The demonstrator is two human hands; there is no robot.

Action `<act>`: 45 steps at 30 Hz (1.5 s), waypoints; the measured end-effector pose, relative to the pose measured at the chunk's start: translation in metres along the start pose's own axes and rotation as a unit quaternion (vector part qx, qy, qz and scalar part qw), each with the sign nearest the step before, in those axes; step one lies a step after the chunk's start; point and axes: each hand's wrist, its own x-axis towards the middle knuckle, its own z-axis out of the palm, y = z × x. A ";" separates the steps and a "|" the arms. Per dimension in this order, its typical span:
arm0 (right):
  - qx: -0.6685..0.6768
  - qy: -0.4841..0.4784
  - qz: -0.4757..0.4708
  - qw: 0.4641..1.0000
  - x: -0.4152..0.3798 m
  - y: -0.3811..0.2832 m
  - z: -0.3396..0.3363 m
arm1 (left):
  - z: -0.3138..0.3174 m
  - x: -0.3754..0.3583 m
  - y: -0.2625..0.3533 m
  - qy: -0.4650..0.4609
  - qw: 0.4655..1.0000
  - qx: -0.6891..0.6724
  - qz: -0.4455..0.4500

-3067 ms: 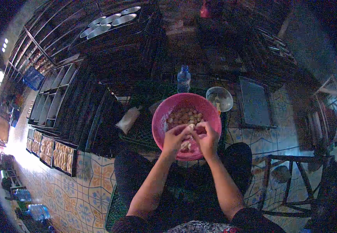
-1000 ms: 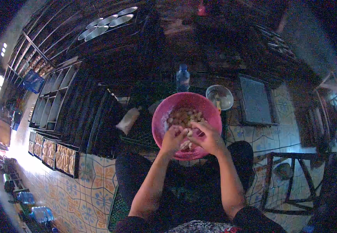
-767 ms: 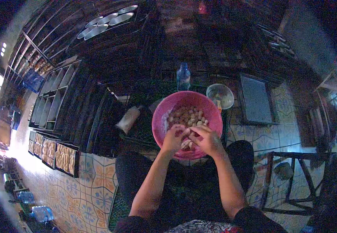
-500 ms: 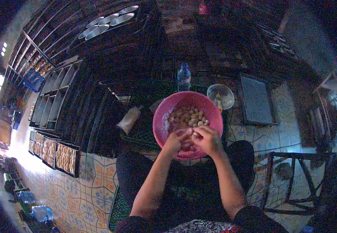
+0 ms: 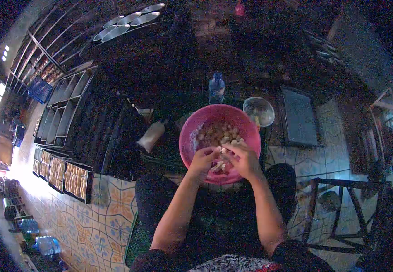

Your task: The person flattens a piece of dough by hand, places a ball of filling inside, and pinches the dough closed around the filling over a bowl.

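A pink basin (image 5: 188,156) rests between the person's knees, holding many small roundish brown lumps (image 5: 221,132) and several paler ones near its front. Over the basin's near half, my left hand (image 5: 202,162) has thumb and fingers pinched on a small pale piece (image 5: 220,148). Facing it, my right hand (image 5: 246,162) brings its thumb and forefinger to the same piece. Below the fingers, white bits (image 5: 218,167) lie in the bottom of the basin. What kind of food the pieces are, I cannot tell.
Behind the basin stand a clear plastic bottle (image 5: 216,86) and a metal bowl (image 5: 258,112). A filled plastic bag (image 5: 151,137) lies to the left, a flat tray (image 5: 300,118) to the right. Trays of bread rolls (image 5: 75,180) and a dark metal frame (image 5: 312,213) flank the sitter.
My hands have drawn slightly apart and shifted a little, with a pale piece now showing between the fingertips. White bits in the basin below them have become more visible.
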 end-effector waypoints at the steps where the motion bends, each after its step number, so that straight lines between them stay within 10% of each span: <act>1: 0.023 0.018 -0.002 1.000 0.001 0.003 0.004 | 0.000 0.002 0.001 0.002 0.998 0.053 0.031; 5: -0.089 0.079 -0.070 0.990 0.000 0.011 0.012 | 0.003 0.001 0.000 0.026 0.998 -0.011 0.052; 14: -0.063 0.057 -0.044 0.995 -0.004 0.029 0.023 | 0.011 -0.012 0.025 0.041 0.900 0.381 0.206; 16: -0.030 0.070 -0.029 0.997 -0.002 0.011 0.019 | 0.003 0.001 0.011 0.024 0.974 0.200 0.106; 20: 0.006 0.068 -0.055 0.996 0.005 0.003 0.013 | 0.000 0.007 -0.003 0.128 0.968 0.149 0.156; 28: 0.033 0.089 -0.078 0.992 0.007 0.009 0.016 | 0.013 -0.002 0.005 0.028 0.993 -0.099 0.062; 34: 0.080 0.094 -0.036 0.992 0.002 -0.001 0.000 | 0.017 -0.014 0.009 -0.062 0.984 -0.137 -0.095; 45: -0.019 0.149 -0.086 0.985 0.007 -0.002 0.018 | -0.003 0.001 0.003 -0.014 0.992 -0.122 -0.043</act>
